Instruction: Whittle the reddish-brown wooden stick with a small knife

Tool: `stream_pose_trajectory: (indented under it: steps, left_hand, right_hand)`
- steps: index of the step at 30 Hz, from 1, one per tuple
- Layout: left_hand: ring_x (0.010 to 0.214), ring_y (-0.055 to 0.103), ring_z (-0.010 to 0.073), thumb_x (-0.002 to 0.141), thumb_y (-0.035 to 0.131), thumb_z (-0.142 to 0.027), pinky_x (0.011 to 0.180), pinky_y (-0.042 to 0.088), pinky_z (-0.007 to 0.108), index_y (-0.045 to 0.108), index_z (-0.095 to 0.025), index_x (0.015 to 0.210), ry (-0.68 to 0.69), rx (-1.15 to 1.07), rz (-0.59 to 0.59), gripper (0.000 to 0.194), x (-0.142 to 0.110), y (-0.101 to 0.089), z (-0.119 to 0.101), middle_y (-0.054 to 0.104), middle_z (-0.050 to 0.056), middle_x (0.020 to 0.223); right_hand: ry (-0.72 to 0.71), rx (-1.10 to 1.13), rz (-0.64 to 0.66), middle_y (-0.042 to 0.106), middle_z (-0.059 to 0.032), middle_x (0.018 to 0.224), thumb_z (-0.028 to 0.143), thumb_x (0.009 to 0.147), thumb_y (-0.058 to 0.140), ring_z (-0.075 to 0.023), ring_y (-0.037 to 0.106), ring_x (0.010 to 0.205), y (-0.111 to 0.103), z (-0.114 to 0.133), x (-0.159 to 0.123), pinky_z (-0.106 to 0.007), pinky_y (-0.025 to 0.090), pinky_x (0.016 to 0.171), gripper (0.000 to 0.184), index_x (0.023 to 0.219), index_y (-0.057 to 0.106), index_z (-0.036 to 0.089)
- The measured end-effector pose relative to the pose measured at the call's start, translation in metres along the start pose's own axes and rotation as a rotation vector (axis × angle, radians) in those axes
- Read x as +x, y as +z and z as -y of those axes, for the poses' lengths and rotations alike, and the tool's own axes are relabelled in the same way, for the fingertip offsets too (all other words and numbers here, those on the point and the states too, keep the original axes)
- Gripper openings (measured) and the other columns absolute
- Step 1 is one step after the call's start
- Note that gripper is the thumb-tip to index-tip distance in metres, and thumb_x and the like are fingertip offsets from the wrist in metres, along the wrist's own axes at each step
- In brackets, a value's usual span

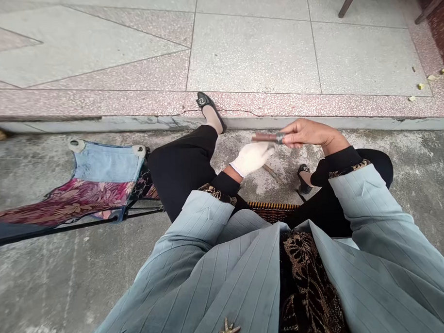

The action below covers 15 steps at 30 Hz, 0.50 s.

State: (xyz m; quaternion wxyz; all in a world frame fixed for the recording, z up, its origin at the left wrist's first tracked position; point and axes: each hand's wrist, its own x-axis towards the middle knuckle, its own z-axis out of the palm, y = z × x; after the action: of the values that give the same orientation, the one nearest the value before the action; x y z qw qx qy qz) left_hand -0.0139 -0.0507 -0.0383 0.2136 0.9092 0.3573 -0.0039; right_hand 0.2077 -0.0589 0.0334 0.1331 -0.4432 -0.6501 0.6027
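My right hand (306,133), bare, pinches a short brown cylindrical rod (263,138) with a ridged silver band (280,138) near its right end. The rod points left across my lap. My left hand (251,158) wears a white knit glove (251,158) and is slightly blurred. Its fingertips lie at or just below the rod's left part, and I cannot tell whether they grip it. Both hands are above my black trousers (182,168), with the pale blue pinstriped sleeves drawn back from the wrists.
A thin stick (272,173) lies on the concrete ground below my hands. A woven striped edge (272,212) shows at my lap. To the left stands a folding seat (98,180) of denim and floral cloth. Ahead, a raised terrazzo step edge (220,122) runs across.
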Motion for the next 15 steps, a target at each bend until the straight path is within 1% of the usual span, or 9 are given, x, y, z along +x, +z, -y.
stream_pose_trajectory:
  steps: [2, 4, 6, 7, 9, 11, 13, 14, 15]
  left_hand:
    - [0.085, 0.068, 0.0201, 0.102, 0.033, -0.039, 0.074, 0.046, 0.028, 0.065, -0.016, 0.106, 0.046, 0.02, 0.035, 0.04, 0.0, 0.007, -0.006, 0.072, 0.008, 0.092]
    - [0.082, 0.068, 0.0205, 0.102, 0.034, -0.04, 0.069, 0.044, 0.028, 0.066, -0.017, 0.107, 0.102, 0.068, 0.08, 0.039, 0.0, 0.014, -0.01, 0.072, 0.007, 0.089]
    - [0.081, 0.068, 0.0213, 0.103, 0.034, -0.041, 0.066, 0.042, 0.028, 0.065, -0.017, 0.109, 0.134, 0.133, 0.087, 0.04, -0.002, 0.016, -0.01, 0.072, 0.008, 0.086]
    - [0.081, 0.069, 0.0216, 0.103, 0.034, -0.041, 0.067, 0.042, 0.028, 0.065, -0.017, 0.11, 0.144, 0.162, 0.072, 0.039, -0.002, 0.016, -0.009, 0.072, 0.008, 0.087]
    - [0.084, 0.068, 0.022, 0.103, 0.034, -0.04, 0.069, 0.042, 0.029, 0.065, -0.018, 0.111, 0.152, 0.197, 0.029, 0.039, -0.004, 0.012, -0.004, 0.072, 0.009, 0.09]
    - [0.086, 0.068, 0.0218, 0.103, 0.034, -0.039, 0.071, 0.043, 0.029, 0.065, -0.019, 0.113, 0.146, 0.185, -0.002, 0.038, -0.005, 0.007, 0.002, 0.072, 0.009, 0.096]
    - [0.087, 0.067, 0.021, 0.103, 0.034, -0.038, 0.073, 0.044, 0.029, 0.065, -0.019, 0.114, 0.128, 0.118, -0.013, 0.038, -0.005, 0.003, 0.005, 0.072, 0.008, 0.101]
    - [0.088, 0.067, 0.0203, 0.103, 0.034, -0.038, 0.074, 0.044, 0.029, 0.065, -0.019, 0.114, 0.118, 0.063, -0.012, 0.038, -0.004, 0.002, 0.006, 0.072, 0.007, 0.102]
    - [0.088, 0.066, 0.0195, 0.103, 0.034, -0.037, 0.075, 0.044, 0.028, 0.065, -0.019, 0.113, 0.103, 0.001, -0.012, 0.038, -0.003, 0.001, 0.006, 0.072, 0.006, 0.102]
  right_hand:
    - [0.035, -0.015, -0.207, 0.056, 0.0022, 0.063, 0.056, 0.089, 0.061, -0.0071, 0.044, 0.052, -0.001, -0.003, 0.003, -0.023, 0.035, 0.055, 0.042, 0.079, 0.067, 0.015]
    - [0.164, -0.187, -0.369, 0.059, -0.0008, 0.065, 0.054, 0.09, 0.059, -0.0097, 0.048, 0.056, 0.0, -0.008, 0.009, -0.025, 0.037, 0.057, 0.042, 0.081, 0.068, 0.015]
    - [0.358, -0.485, -0.43, 0.065, -0.0061, 0.076, 0.05, 0.089, 0.063, -0.0146, 0.054, 0.065, 0.002, -0.013, 0.017, -0.028, 0.038, 0.062, 0.037, 0.09, 0.072, 0.014]
    - [0.452, -0.634, -0.406, 0.068, -0.0093, 0.083, 0.047, 0.088, 0.065, -0.0175, 0.057, 0.071, 0.003, -0.015, 0.02, -0.03, 0.039, 0.064, 0.036, 0.094, 0.073, 0.013]
    - [0.591, -0.823, -0.231, 0.07, -0.0137, 0.091, 0.045, 0.086, 0.068, -0.0213, 0.06, 0.076, 0.007, -0.018, 0.024, -0.032, 0.04, 0.067, 0.035, 0.096, 0.075, 0.012]
    - [0.629, -0.777, 0.108, 0.069, -0.0116, 0.08, 0.045, 0.085, 0.07, -0.0189, 0.059, 0.067, 0.012, -0.016, 0.024, -0.033, 0.041, 0.066, 0.035, 0.091, 0.076, 0.012]
    - [0.527, -0.542, 0.458, 0.064, -0.0041, 0.066, 0.047, 0.083, 0.072, -0.0135, 0.053, 0.057, 0.015, -0.012, 0.02, -0.03, 0.041, 0.063, 0.035, 0.09, 0.077, 0.013]
    - [0.421, -0.397, 0.562, 0.062, -0.0008, 0.063, 0.048, 0.083, 0.072, -0.0112, 0.051, 0.054, 0.015, -0.009, 0.017, -0.028, 0.04, 0.061, 0.036, 0.094, 0.077, 0.014]
    - [0.3, -0.263, 0.589, 0.061, 0.0015, 0.063, 0.05, 0.083, 0.071, -0.0094, 0.049, 0.053, 0.014, -0.005, 0.013, -0.026, 0.04, 0.059, 0.038, 0.098, 0.076, 0.016]
